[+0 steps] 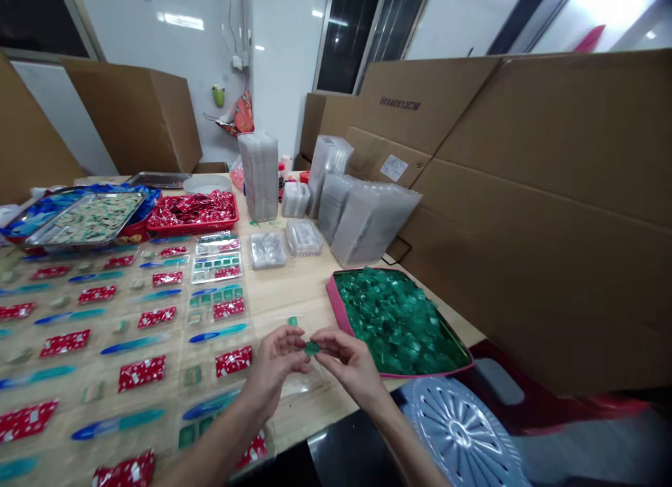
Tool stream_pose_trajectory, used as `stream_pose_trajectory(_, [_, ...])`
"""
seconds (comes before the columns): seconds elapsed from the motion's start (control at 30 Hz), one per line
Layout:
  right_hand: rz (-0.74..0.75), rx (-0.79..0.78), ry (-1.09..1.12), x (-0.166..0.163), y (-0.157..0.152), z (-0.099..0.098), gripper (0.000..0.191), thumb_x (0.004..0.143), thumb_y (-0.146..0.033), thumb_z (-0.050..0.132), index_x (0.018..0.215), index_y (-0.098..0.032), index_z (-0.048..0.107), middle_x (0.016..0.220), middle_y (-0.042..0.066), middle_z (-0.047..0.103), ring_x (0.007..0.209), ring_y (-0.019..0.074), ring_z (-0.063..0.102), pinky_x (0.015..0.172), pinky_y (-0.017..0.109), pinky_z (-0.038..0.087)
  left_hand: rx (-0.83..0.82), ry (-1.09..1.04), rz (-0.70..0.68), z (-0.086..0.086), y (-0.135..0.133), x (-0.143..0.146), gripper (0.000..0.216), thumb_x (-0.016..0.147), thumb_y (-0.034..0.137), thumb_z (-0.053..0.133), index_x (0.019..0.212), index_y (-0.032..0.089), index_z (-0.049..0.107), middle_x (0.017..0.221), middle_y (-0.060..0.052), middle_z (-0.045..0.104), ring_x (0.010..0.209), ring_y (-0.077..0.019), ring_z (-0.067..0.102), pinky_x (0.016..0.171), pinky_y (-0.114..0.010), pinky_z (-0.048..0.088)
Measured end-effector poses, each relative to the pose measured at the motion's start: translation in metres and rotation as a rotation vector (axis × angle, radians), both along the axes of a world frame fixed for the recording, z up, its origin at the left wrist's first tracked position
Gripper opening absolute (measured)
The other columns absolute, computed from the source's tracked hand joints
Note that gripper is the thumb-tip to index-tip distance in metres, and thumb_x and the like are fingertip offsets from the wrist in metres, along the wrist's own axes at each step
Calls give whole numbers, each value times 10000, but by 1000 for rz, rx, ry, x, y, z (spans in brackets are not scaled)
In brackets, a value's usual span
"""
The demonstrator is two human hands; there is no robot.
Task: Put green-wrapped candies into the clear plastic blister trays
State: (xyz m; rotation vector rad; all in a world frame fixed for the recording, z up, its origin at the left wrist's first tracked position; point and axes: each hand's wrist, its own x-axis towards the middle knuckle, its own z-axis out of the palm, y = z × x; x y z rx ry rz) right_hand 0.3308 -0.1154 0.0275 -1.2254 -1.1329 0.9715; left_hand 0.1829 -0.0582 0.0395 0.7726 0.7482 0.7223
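My left hand [276, 364] and my right hand [346, 361] meet over the table's near edge, both pinching one small green packet [311, 348] between their fingertips. Another small green packet [292, 321] lies on the wood just beyond them, inside a clear plastic tray [302, 385] that is hard to make out. To the right stands a pink tray [341, 312] heaped with green packets [399, 319]. To the left, clear trays hold red sachets [234, 361], blue sticks [218, 333] and green pieces.
Rows of filled clear trays [105, 347] cover the table's left side. A red bin of red sachets [193, 210] and a metal tray [87, 220] stand at the back. Stacks of empty clear trays [367, 221] and large cardboard boxes [525, 193] line the right. A fan grille [462, 431] sits below.
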Motion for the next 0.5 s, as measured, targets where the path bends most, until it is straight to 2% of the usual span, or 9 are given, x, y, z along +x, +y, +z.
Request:
stream_pose_trajectory(0.1, [-10,34,-8,-4,-2,-4,181,718,-199,702,898,-205,684,941,44,649,868,179,656,788,281,541,43,-69,-10,-1,1,-3,405,499,79,743,889,142,653,776,-23,664,656,-137,599,613,-266,490])
stream_pose_trajectory(0.27, [-18,19,-9,-5,-3,-8,160,715,-225,714,871,-195,690,899,44,652,803,166,653,732,269,548,38,-39,-35,-5,2,-1,258,508,80,724,757,115,667,679,-31,671,604,-127,593,614,-257,476])
stream_pose_trajectory(0.37, [-49,20,-17,-4,-2,-12,156,692,-227,735,838,-192,693,868,40,651,768,154,647,697,247,542,-48,6,-43,-6,2,-2,207,512,151,749,692,113,654,583,-21,646,527,-125,584,564,-256,461])
stream_pose_trajectory(0.5, [-101,45,4,-5,-2,-14,158,672,-246,747,802,-189,677,884,49,647,800,169,653,699,253,543,-231,-11,-127,-9,-1,-4,250,479,233,797,626,89,654,564,-53,646,494,-137,592,536,-262,453])
